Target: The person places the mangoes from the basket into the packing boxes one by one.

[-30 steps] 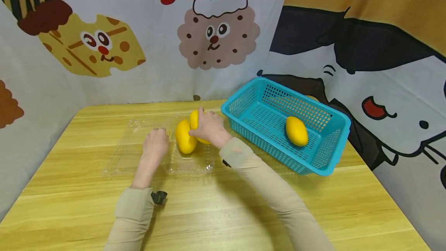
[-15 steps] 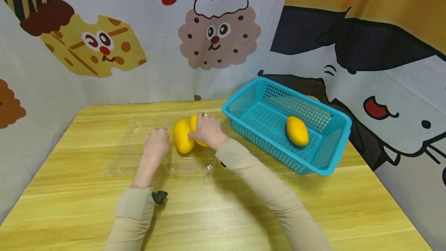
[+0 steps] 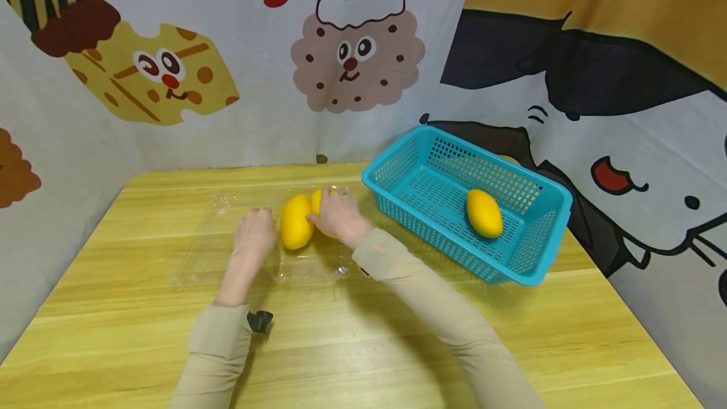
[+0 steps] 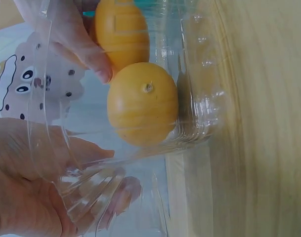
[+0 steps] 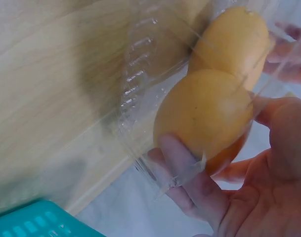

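Observation:
A clear plastic clamshell box [image 3: 307,267] lies unfolded on the table, its lid to the left. My left hand [image 3: 254,232] pinches the plastic near the fold between lid and tray; its curled fingers show through the plastic in the left wrist view. One yellow mango [image 3: 296,223] rests in the tray just right of that hand. Against it leans a second mango [image 5: 202,116], which my right hand [image 3: 339,214] holds with fingers and thumb around it, at the tray's right side. In the head view the right hand mostly hides this second mango.
A blue perforated basket [image 3: 454,251] stands at the right with one mango [image 3: 484,214] inside. Behind its far rim a bit of another yellow thing [image 3: 509,159] shows. A printed cloth [image 3: 238,137] hangs along the table's back edge.
My right hand has lowered slightly and moved a little left with its mango. The other mango has shifted slightly left, towards the left hand. The left hand stays in place.

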`<state>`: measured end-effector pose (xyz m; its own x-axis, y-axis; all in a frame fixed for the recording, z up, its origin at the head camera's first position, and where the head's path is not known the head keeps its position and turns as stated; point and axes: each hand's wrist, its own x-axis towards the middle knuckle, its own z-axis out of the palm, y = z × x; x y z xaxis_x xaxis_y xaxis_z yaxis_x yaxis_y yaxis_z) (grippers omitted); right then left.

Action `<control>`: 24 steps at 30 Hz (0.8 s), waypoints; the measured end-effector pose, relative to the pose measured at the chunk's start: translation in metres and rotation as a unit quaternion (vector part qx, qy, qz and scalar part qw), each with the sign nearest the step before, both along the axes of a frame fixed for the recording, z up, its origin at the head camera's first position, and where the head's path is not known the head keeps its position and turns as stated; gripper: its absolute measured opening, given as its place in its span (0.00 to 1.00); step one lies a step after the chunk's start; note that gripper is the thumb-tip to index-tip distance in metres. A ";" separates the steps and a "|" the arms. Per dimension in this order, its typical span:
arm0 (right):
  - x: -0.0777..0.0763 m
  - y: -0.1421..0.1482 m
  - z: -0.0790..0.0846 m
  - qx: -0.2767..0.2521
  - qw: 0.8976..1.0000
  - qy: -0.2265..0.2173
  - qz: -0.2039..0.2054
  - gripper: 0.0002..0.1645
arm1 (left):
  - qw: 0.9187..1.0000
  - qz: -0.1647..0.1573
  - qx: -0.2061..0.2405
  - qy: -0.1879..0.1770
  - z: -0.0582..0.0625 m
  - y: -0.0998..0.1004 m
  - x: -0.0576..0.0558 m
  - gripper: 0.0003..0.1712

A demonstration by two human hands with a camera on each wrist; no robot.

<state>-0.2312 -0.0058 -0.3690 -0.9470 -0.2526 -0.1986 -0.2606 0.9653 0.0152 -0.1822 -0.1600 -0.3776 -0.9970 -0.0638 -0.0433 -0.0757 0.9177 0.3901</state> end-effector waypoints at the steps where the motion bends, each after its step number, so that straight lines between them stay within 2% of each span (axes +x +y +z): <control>1: 0.001 0.000 0.000 0.007 1.000 0.003 0.003 0.50 | 1.000 0.000 -0.001 0.001 0.000 0.000 0.000 0.13; 8: 0.004 0.004 -0.001 0.024 0.999 0.022 0.026 0.44 | 1.000 -0.001 -0.001 0.005 0.000 0.001 0.001 0.14; 12: 0.002 0.010 0.001 0.006 0.998 0.040 0.045 0.37 | 1.000 -0.002 0.001 0.007 0.000 0.001 0.001 0.14; 19: -0.002 0.022 0.007 -0.039 0.990 0.103 0.087 0.17 | 1.000 -0.003 0.005 0.015 -0.001 0.001 0.001 0.13; 24: -0.006 0.032 0.020 -0.067 0.985 0.130 0.095 0.14 | 1.000 0.000 0.006 0.014 0.000 0.001 0.001 0.13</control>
<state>-0.2374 0.0267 -0.3490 -0.8944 -0.4381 0.0905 -0.4413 0.8971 -0.0187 -0.1812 -0.1590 -0.3780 -0.9979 -0.0634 -0.0153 -0.0642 0.9127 0.4035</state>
